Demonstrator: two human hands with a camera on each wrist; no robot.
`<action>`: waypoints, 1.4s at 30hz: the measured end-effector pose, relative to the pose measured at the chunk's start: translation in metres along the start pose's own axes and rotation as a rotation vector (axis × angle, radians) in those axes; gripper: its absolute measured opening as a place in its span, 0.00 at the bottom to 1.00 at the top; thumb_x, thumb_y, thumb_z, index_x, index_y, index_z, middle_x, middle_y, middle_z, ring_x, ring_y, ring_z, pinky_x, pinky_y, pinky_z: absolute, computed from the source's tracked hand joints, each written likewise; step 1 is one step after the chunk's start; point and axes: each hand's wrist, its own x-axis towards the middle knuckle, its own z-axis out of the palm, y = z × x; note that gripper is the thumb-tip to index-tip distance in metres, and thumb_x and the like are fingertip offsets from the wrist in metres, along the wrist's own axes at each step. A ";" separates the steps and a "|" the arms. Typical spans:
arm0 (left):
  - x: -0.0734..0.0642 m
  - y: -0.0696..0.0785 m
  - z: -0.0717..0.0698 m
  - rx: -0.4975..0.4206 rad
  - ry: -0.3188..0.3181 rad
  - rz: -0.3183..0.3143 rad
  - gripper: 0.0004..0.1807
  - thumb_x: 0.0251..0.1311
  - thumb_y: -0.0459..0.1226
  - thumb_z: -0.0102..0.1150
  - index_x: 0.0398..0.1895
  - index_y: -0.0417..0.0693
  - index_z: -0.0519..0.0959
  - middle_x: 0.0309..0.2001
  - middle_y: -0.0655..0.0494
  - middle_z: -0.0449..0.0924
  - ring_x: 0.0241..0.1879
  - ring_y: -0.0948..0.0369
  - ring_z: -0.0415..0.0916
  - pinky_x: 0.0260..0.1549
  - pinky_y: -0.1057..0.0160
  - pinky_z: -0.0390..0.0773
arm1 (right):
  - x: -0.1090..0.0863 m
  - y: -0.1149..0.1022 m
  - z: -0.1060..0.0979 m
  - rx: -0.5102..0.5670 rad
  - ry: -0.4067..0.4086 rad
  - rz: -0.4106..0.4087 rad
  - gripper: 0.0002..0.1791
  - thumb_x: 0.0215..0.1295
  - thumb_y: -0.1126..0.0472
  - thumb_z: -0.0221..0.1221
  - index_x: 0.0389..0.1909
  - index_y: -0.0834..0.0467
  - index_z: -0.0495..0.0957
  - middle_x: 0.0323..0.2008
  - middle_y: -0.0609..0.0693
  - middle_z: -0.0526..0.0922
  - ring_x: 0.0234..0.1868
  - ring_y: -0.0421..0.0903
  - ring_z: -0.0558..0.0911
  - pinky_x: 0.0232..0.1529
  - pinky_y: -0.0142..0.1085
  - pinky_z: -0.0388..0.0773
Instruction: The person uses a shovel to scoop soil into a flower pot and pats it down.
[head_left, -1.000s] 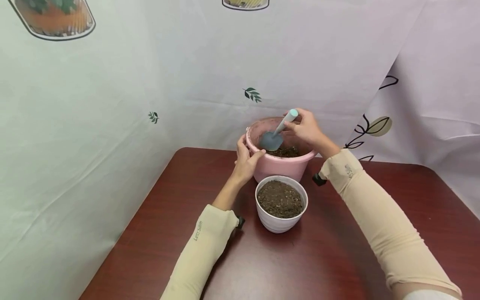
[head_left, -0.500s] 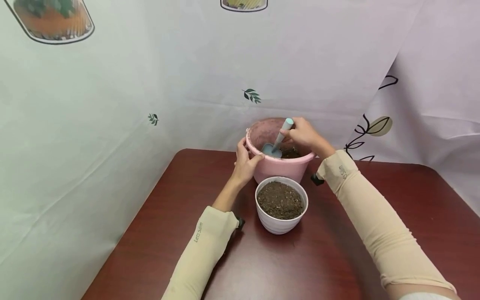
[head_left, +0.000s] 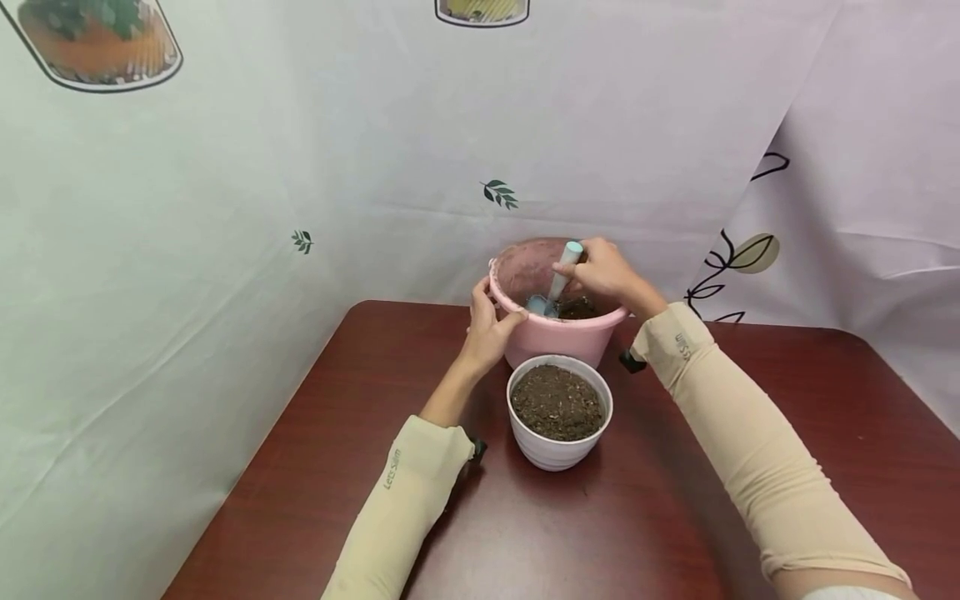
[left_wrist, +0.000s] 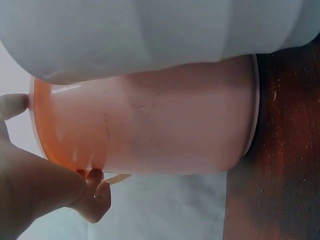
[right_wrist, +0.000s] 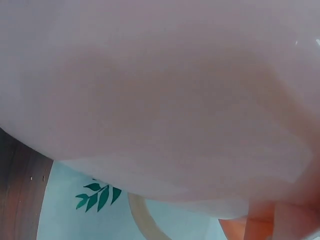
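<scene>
In the head view a pink bucket [head_left: 564, 340] with dark soil inside stands at the back of the table. My left hand [head_left: 489, 332] grips its left rim, thumb over the edge and fingers along the outer wall. My right hand [head_left: 607, 271] reaches over the right side and holds the pale blue handle of a hand trowel [head_left: 564, 271], tilted, its blade low in the bucket by the soil. Right in front of the bucket is a white pot [head_left: 553, 454] filled with soil [head_left: 558, 404]. The bucket's wall [right_wrist: 150, 125] fills most of the right wrist view.
The dark red wooden table [head_left: 570, 533] has rounded back corners. Behind it hangs a pale cloth [head_left: 405, 150] with printed leaves and jars. In the left wrist view the white pot's wall [left_wrist: 165, 35] overlaps the bucket, and small specks lie on the tabletop.
My right hand has lowered the trowel, so its blade has gone from above the soil down into the bucket. The left hand stays on the rim.
</scene>
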 end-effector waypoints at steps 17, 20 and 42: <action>0.002 -0.001 -0.009 0.056 -0.045 0.067 0.47 0.57 0.43 0.58 0.74 0.38 0.45 0.72 0.37 0.52 0.74 0.46 0.43 0.61 0.28 0.31 | 0.001 -0.007 0.003 0.289 -0.040 -0.055 0.14 0.65 0.57 0.66 0.35 0.66 0.78 0.28 0.58 0.85 0.20 0.47 0.85 0.26 0.40 0.83; 0.003 -0.002 -0.010 0.076 -0.046 0.071 0.46 0.58 0.43 0.58 0.74 0.38 0.46 0.72 0.37 0.53 0.73 0.45 0.45 0.61 0.29 0.34 | 0.001 -0.007 0.004 0.379 -0.033 -0.055 0.14 0.65 0.59 0.66 0.33 0.68 0.78 0.25 0.57 0.85 0.19 0.48 0.85 0.25 0.42 0.83; 0.004 -0.003 -0.009 0.134 -0.059 0.008 0.48 0.55 0.45 0.58 0.75 0.39 0.46 0.72 0.38 0.50 0.71 0.43 0.42 0.60 0.34 0.40 | -0.038 0.013 -0.026 0.874 0.282 -0.009 0.09 0.64 0.61 0.66 0.30 0.63 0.80 0.24 0.53 0.86 0.23 0.47 0.87 0.24 0.35 0.82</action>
